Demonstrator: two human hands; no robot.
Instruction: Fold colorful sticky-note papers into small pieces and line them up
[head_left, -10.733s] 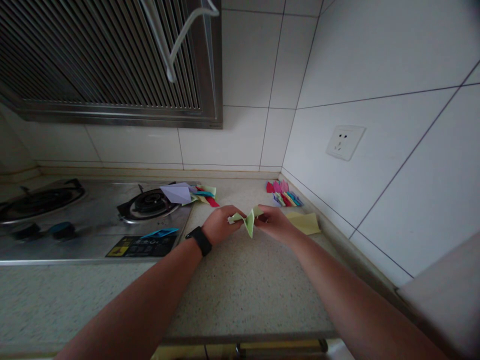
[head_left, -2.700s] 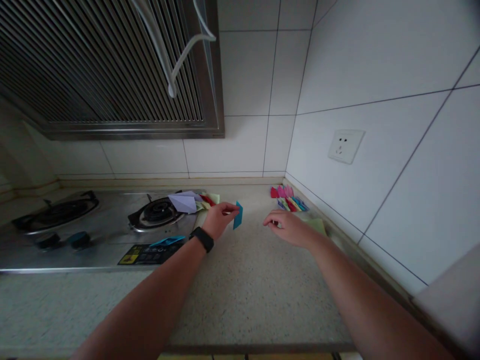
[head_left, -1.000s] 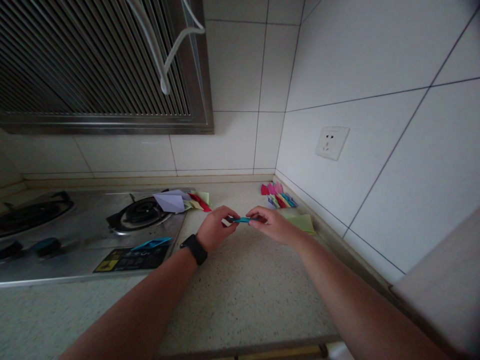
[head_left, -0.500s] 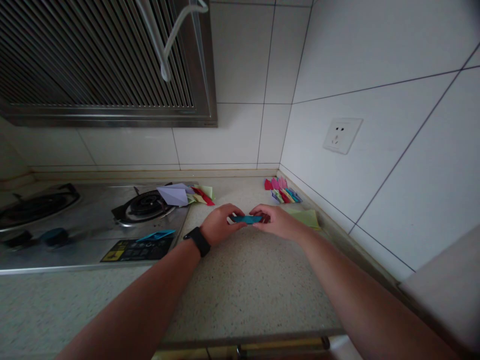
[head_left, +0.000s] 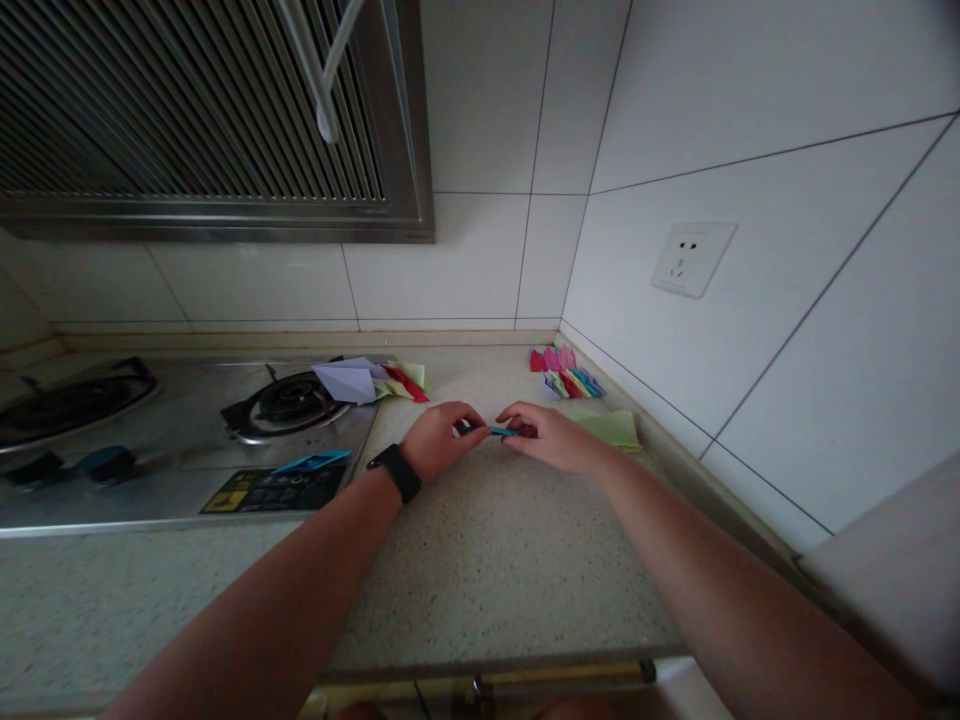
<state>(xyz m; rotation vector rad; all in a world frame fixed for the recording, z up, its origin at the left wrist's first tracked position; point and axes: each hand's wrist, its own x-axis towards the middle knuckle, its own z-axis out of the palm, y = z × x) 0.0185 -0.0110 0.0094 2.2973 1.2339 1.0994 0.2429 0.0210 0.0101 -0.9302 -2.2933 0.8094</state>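
Note:
A small piece of folded blue paper [head_left: 501,431] is pinched between my two hands just above the speckled countertop [head_left: 495,560]. My left hand [head_left: 442,438], with a black watch on the wrist, closes thumb and fingers on its left end. On the right end, my right hand [head_left: 551,437] grips with thumb and fingertips. The paper shows as a thin strip, seen nearly edge-on; its ends are hidden by my fingers. Beside my right hand lies a yellow-green paper sheet [head_left: 611,430].
Small folded papers in several colours [head_left: 566,373] sit in the back corner. Paper planes [head_left: 356,381] rest across the gas stove's [head_left: 180,440] right burner, and a blue folded paper [head_left: 311,461] lies on its front. A range hood [head_left: 225,110] hangs above; a socket [head_left: 694,258] is on the right wall.
The blue paper has tilted from a broader band to a thin strip, with less of it showing. Both hands stay on it. The camera view has shifted slightly.

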